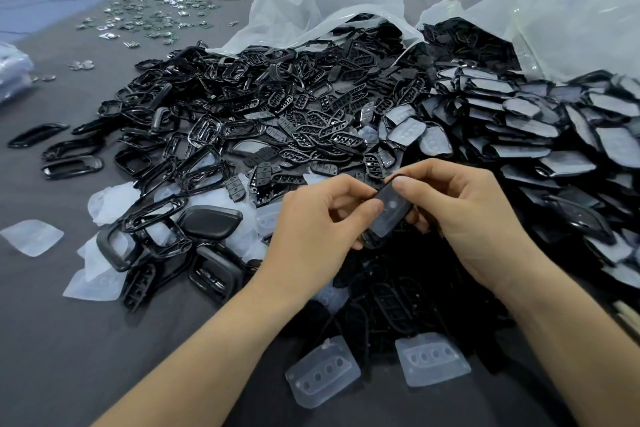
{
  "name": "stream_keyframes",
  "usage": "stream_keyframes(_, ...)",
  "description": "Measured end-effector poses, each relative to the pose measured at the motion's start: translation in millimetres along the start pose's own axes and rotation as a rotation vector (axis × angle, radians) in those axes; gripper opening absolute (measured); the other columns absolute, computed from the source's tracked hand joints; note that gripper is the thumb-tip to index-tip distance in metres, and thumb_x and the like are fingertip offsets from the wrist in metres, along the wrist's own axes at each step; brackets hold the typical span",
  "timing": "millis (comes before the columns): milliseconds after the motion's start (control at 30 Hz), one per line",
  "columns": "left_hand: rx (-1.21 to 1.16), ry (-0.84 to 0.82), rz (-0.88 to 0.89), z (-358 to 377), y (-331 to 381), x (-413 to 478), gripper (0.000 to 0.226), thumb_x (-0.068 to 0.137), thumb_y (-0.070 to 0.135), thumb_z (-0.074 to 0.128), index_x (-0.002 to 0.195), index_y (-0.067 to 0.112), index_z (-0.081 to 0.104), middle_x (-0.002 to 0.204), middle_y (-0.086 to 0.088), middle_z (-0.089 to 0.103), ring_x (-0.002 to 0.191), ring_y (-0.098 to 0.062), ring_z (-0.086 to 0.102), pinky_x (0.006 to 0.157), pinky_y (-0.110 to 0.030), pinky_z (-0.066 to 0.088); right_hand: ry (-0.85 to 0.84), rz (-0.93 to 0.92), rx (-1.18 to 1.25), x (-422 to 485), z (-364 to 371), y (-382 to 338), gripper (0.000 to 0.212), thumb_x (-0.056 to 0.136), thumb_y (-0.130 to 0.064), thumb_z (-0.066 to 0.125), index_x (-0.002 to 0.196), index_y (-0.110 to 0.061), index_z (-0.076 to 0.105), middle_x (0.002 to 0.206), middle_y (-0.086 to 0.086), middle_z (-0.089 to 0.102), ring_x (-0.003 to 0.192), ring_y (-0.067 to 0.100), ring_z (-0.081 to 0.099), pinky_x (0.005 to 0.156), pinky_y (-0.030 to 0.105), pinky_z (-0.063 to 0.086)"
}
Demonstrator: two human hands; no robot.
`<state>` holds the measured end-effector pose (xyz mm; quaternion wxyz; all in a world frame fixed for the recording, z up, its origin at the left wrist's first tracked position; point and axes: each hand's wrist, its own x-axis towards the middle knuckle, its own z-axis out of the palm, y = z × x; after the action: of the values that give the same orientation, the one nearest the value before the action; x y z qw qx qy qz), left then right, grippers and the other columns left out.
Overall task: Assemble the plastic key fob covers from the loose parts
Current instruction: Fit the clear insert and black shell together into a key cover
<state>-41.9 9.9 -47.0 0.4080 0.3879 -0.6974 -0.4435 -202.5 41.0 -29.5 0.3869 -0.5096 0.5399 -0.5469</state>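
On the table [69,340], a heap of frames [194,121] fills the centre left, with stacked shells [540,135] to its right, both spilling from bags [329,3] behind. Badges [149,17] lie upper left. Two pads [322,371] lie at bottom centre, below the fob cover [389,215] held between left hand [308,236] and right hand [467,218].
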Motion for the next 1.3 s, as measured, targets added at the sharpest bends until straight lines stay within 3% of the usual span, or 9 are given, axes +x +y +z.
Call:
stream_keyframes(67,0.078,0.017,0.047,1.2,0.2,-0.6,0.008,0.086,0.015,0.071,0.082,0.022,0.069,0.069,0.000,0.071,0.062,-0.016,0.065,0.059,-0.031,0.056,0.013,-0.004,-0.012,0.4,1.0,1.2,0.014,0.085,-0.008,0.066,0.075,-0.016,0.070,0.056,-0.002,0.061,0.046,0.005,0.050,0.044,0.015,0.040)
stream_keyframes(200,0.162,0.075,0.115,1.4,2.0,-2.2,0.011,0.082,0.013,0.073,0.081,0.023,0.070,0.067,0.010,0.069,0.062,0.000,0.060,0.062,-0.012,0.046,0.009,-0.055,-0.130,-0.2,4.9,1.8,0.020,0.088,-0.005,0.063,0.075,-0.021,0.066,0.057,-0.009,0.062,0.047,-0.001,0.050,0.048,0.012,0.040)
stream_keyframes(400,0.109,0.056,0.083,3.0,2.1,-2.0,0.007,0.081,0.020,0.071,0.077,0.024,0.066,0.058,0.014,0.062,0.050,-0.002,0.055,0.052,-0.034,0.056,-0.028,-0.132,-0.288,-2.0,5.2,-2.0,0.021,0.090,-0.003,0.061,0.077,-0.021,0.063,0.065,-0.008,0.061,0.059,0.001,0.052,0.060,0.016,0.042)
stream_keyframes(567,0.128,-0.006,0.088,-1.1,6.3,-2.4,0.014,0.089,0.023,0.067,0.075,0.021,0.064,0.051,0.002,0.060,0.033,-0.007,0.054,0.036,-0.019,0.041,-0.123,-0.091,-0.161,-2.8,6.0,-2.1,0.016,0.090,-0.004,0.060,0.078,-0.012,0.067,0.058,-0.010,0.059,0.051,-0.002,0.048,0.050,0.009,0.038)
stream_keyframes(733,-0.043,0.108,-0.040,1.3,6.1,-1.9,0.020,0.093,0.018,0.061,0.073,0.016,0.058,0.055,0.001,0.058,0.032,-0.015,0.056,0.031,-0.019,0.037,-0.136,0.148,0.280,-3.4,10.2,-0.9,0.029,0.072,-0.041,0.065,0.080,-0.014,0.068,0.064,0.000,0.061,0.051,0.010,0.054,0.044,0.017,0.043)
stream_keyframes(967,-0.357,0.176,-0.199,0.4,9.3,-1.3,0.020,0.096,0.013,0.055,0.076,0.012,0.050,0.068,-0.013,0.058,0.046,-0.024,0.066,0.043,-0.027,0.054,-0.096,0.077,0.118,-9.0,17.4,4.3,0.007,0.084,-0.003,0.065,0.080,-0.009,0.066,0.066,-0.001,0.066,0.056,0.008,0.060,0.053,0.020,0.050)
stream_keyframes(1033,-0.420,0.139,-0.222,3.1,11.4,-0.8,0.018,0.096,0.009,0.054,0.079,0.011,0.049,0.070,-0.021,0.062,0.049,-0.023,0.067,0.045,-0.025,0.053,-0.032,0.061,0.101,-7.3,16.7,3.8,0.012,0.085,-0.002,0.064,0.077,-0.011,0.068,0.067,0.000,0.067,0.061,0.009,0.062,0.056,0.023,0.053)
stream_keyframes(1167,-0.486,0.043,-0.245,3.9,11.8,0.5,0.016,0.094,0.001,0.054,0.086,0.013,0.047,0.063,-0.004,0.069,0.051,-0.020,0.068,0.047,-0.025,0.054,0.044,0.013,-0.001,-6.0,14.7,1.1,0.015,0.087,-0.003,0.063,0.077,-0.013,0.067,0.066,-0.004,0.067,0.063,0.010,0.062,0.058,0.034,0.059)
stream_keyframes(1300,-0.508,0.030,-0.239,4.1,11.8,-0.1,0.016,0.093,-0.003,0.054,0.087,0.006,0.042,0.062,-0.006,0.070,0.055,-0.019,0.070,0.052,-0.024,0.056,0.079,-0.010,-0.037,-6.0,15.0,-1.2,0.016,0.087,-0.001,0.064,0.076,-0.013,0.067,0.064,-0.006,0.066,0.050,0.008,0.059,0.048,0.020,0.051)
